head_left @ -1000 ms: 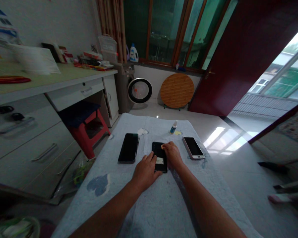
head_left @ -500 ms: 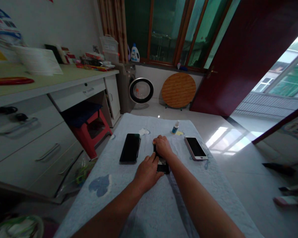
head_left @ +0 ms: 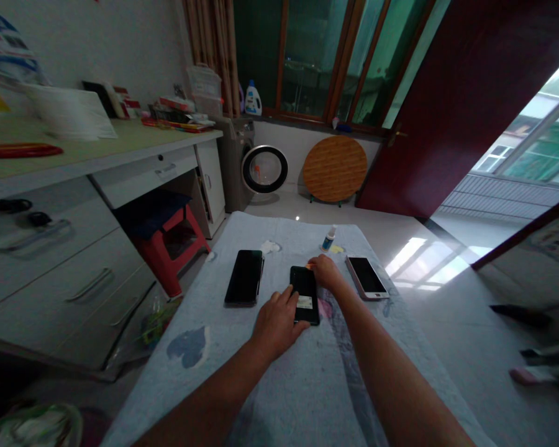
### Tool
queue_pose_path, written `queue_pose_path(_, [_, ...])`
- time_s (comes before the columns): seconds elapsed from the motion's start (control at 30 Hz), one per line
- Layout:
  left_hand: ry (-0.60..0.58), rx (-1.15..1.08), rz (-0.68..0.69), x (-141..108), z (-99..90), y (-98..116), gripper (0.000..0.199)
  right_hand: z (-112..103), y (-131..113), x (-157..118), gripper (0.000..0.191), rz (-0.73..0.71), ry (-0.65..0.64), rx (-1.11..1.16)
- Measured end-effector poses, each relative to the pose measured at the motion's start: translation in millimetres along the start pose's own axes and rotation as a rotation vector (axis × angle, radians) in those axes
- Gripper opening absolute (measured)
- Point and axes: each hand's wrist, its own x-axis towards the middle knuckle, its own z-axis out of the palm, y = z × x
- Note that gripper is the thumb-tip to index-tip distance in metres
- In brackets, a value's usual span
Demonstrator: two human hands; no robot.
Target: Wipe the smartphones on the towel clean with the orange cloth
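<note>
- The middle phone (head_left: 302, 282) lies flat on the cloth-covered desk (head_left: 302, 385), between a larger black phone (head_left: 245, 278) and a white-framed phone (head_left: 367, 277); a pale label (head_left: 304, 302) shows on its dark face.
- The person's left hand (head_left: 277, 320) rests against its left side, the grip spread, thumb at the lower edge.
- The right hand (head_left: 325, 272) is at its upper right corner, the grip pinching a small orange piece (head_left: 309, 266), too small to identify.
- A small spray bottle (head_left: 328, 239) stands beyond the right hand.
</note>
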Motion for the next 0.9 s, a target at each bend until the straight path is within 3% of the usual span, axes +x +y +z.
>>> queue_pose_path(0.27, [0.007,-0.023,0.046,2.1,1.9,-2.4,0.063,6.1,-4.2,-33.1,0.028,0.122,0.096,0.094])
queue_pose_path(0.7, [0.022,0.022,0.044,2.4,5.5,-2.8,0.064,14.0,-30.0,-147.9,0.023,0.080,0.164,0.340])
queue_pose_path(0.9, [0.002,0.029,0.051,1.5,2.5,-2.3,0.063,8.7,-35.7,-155.9,0.024,0.116,0.131,0.362])
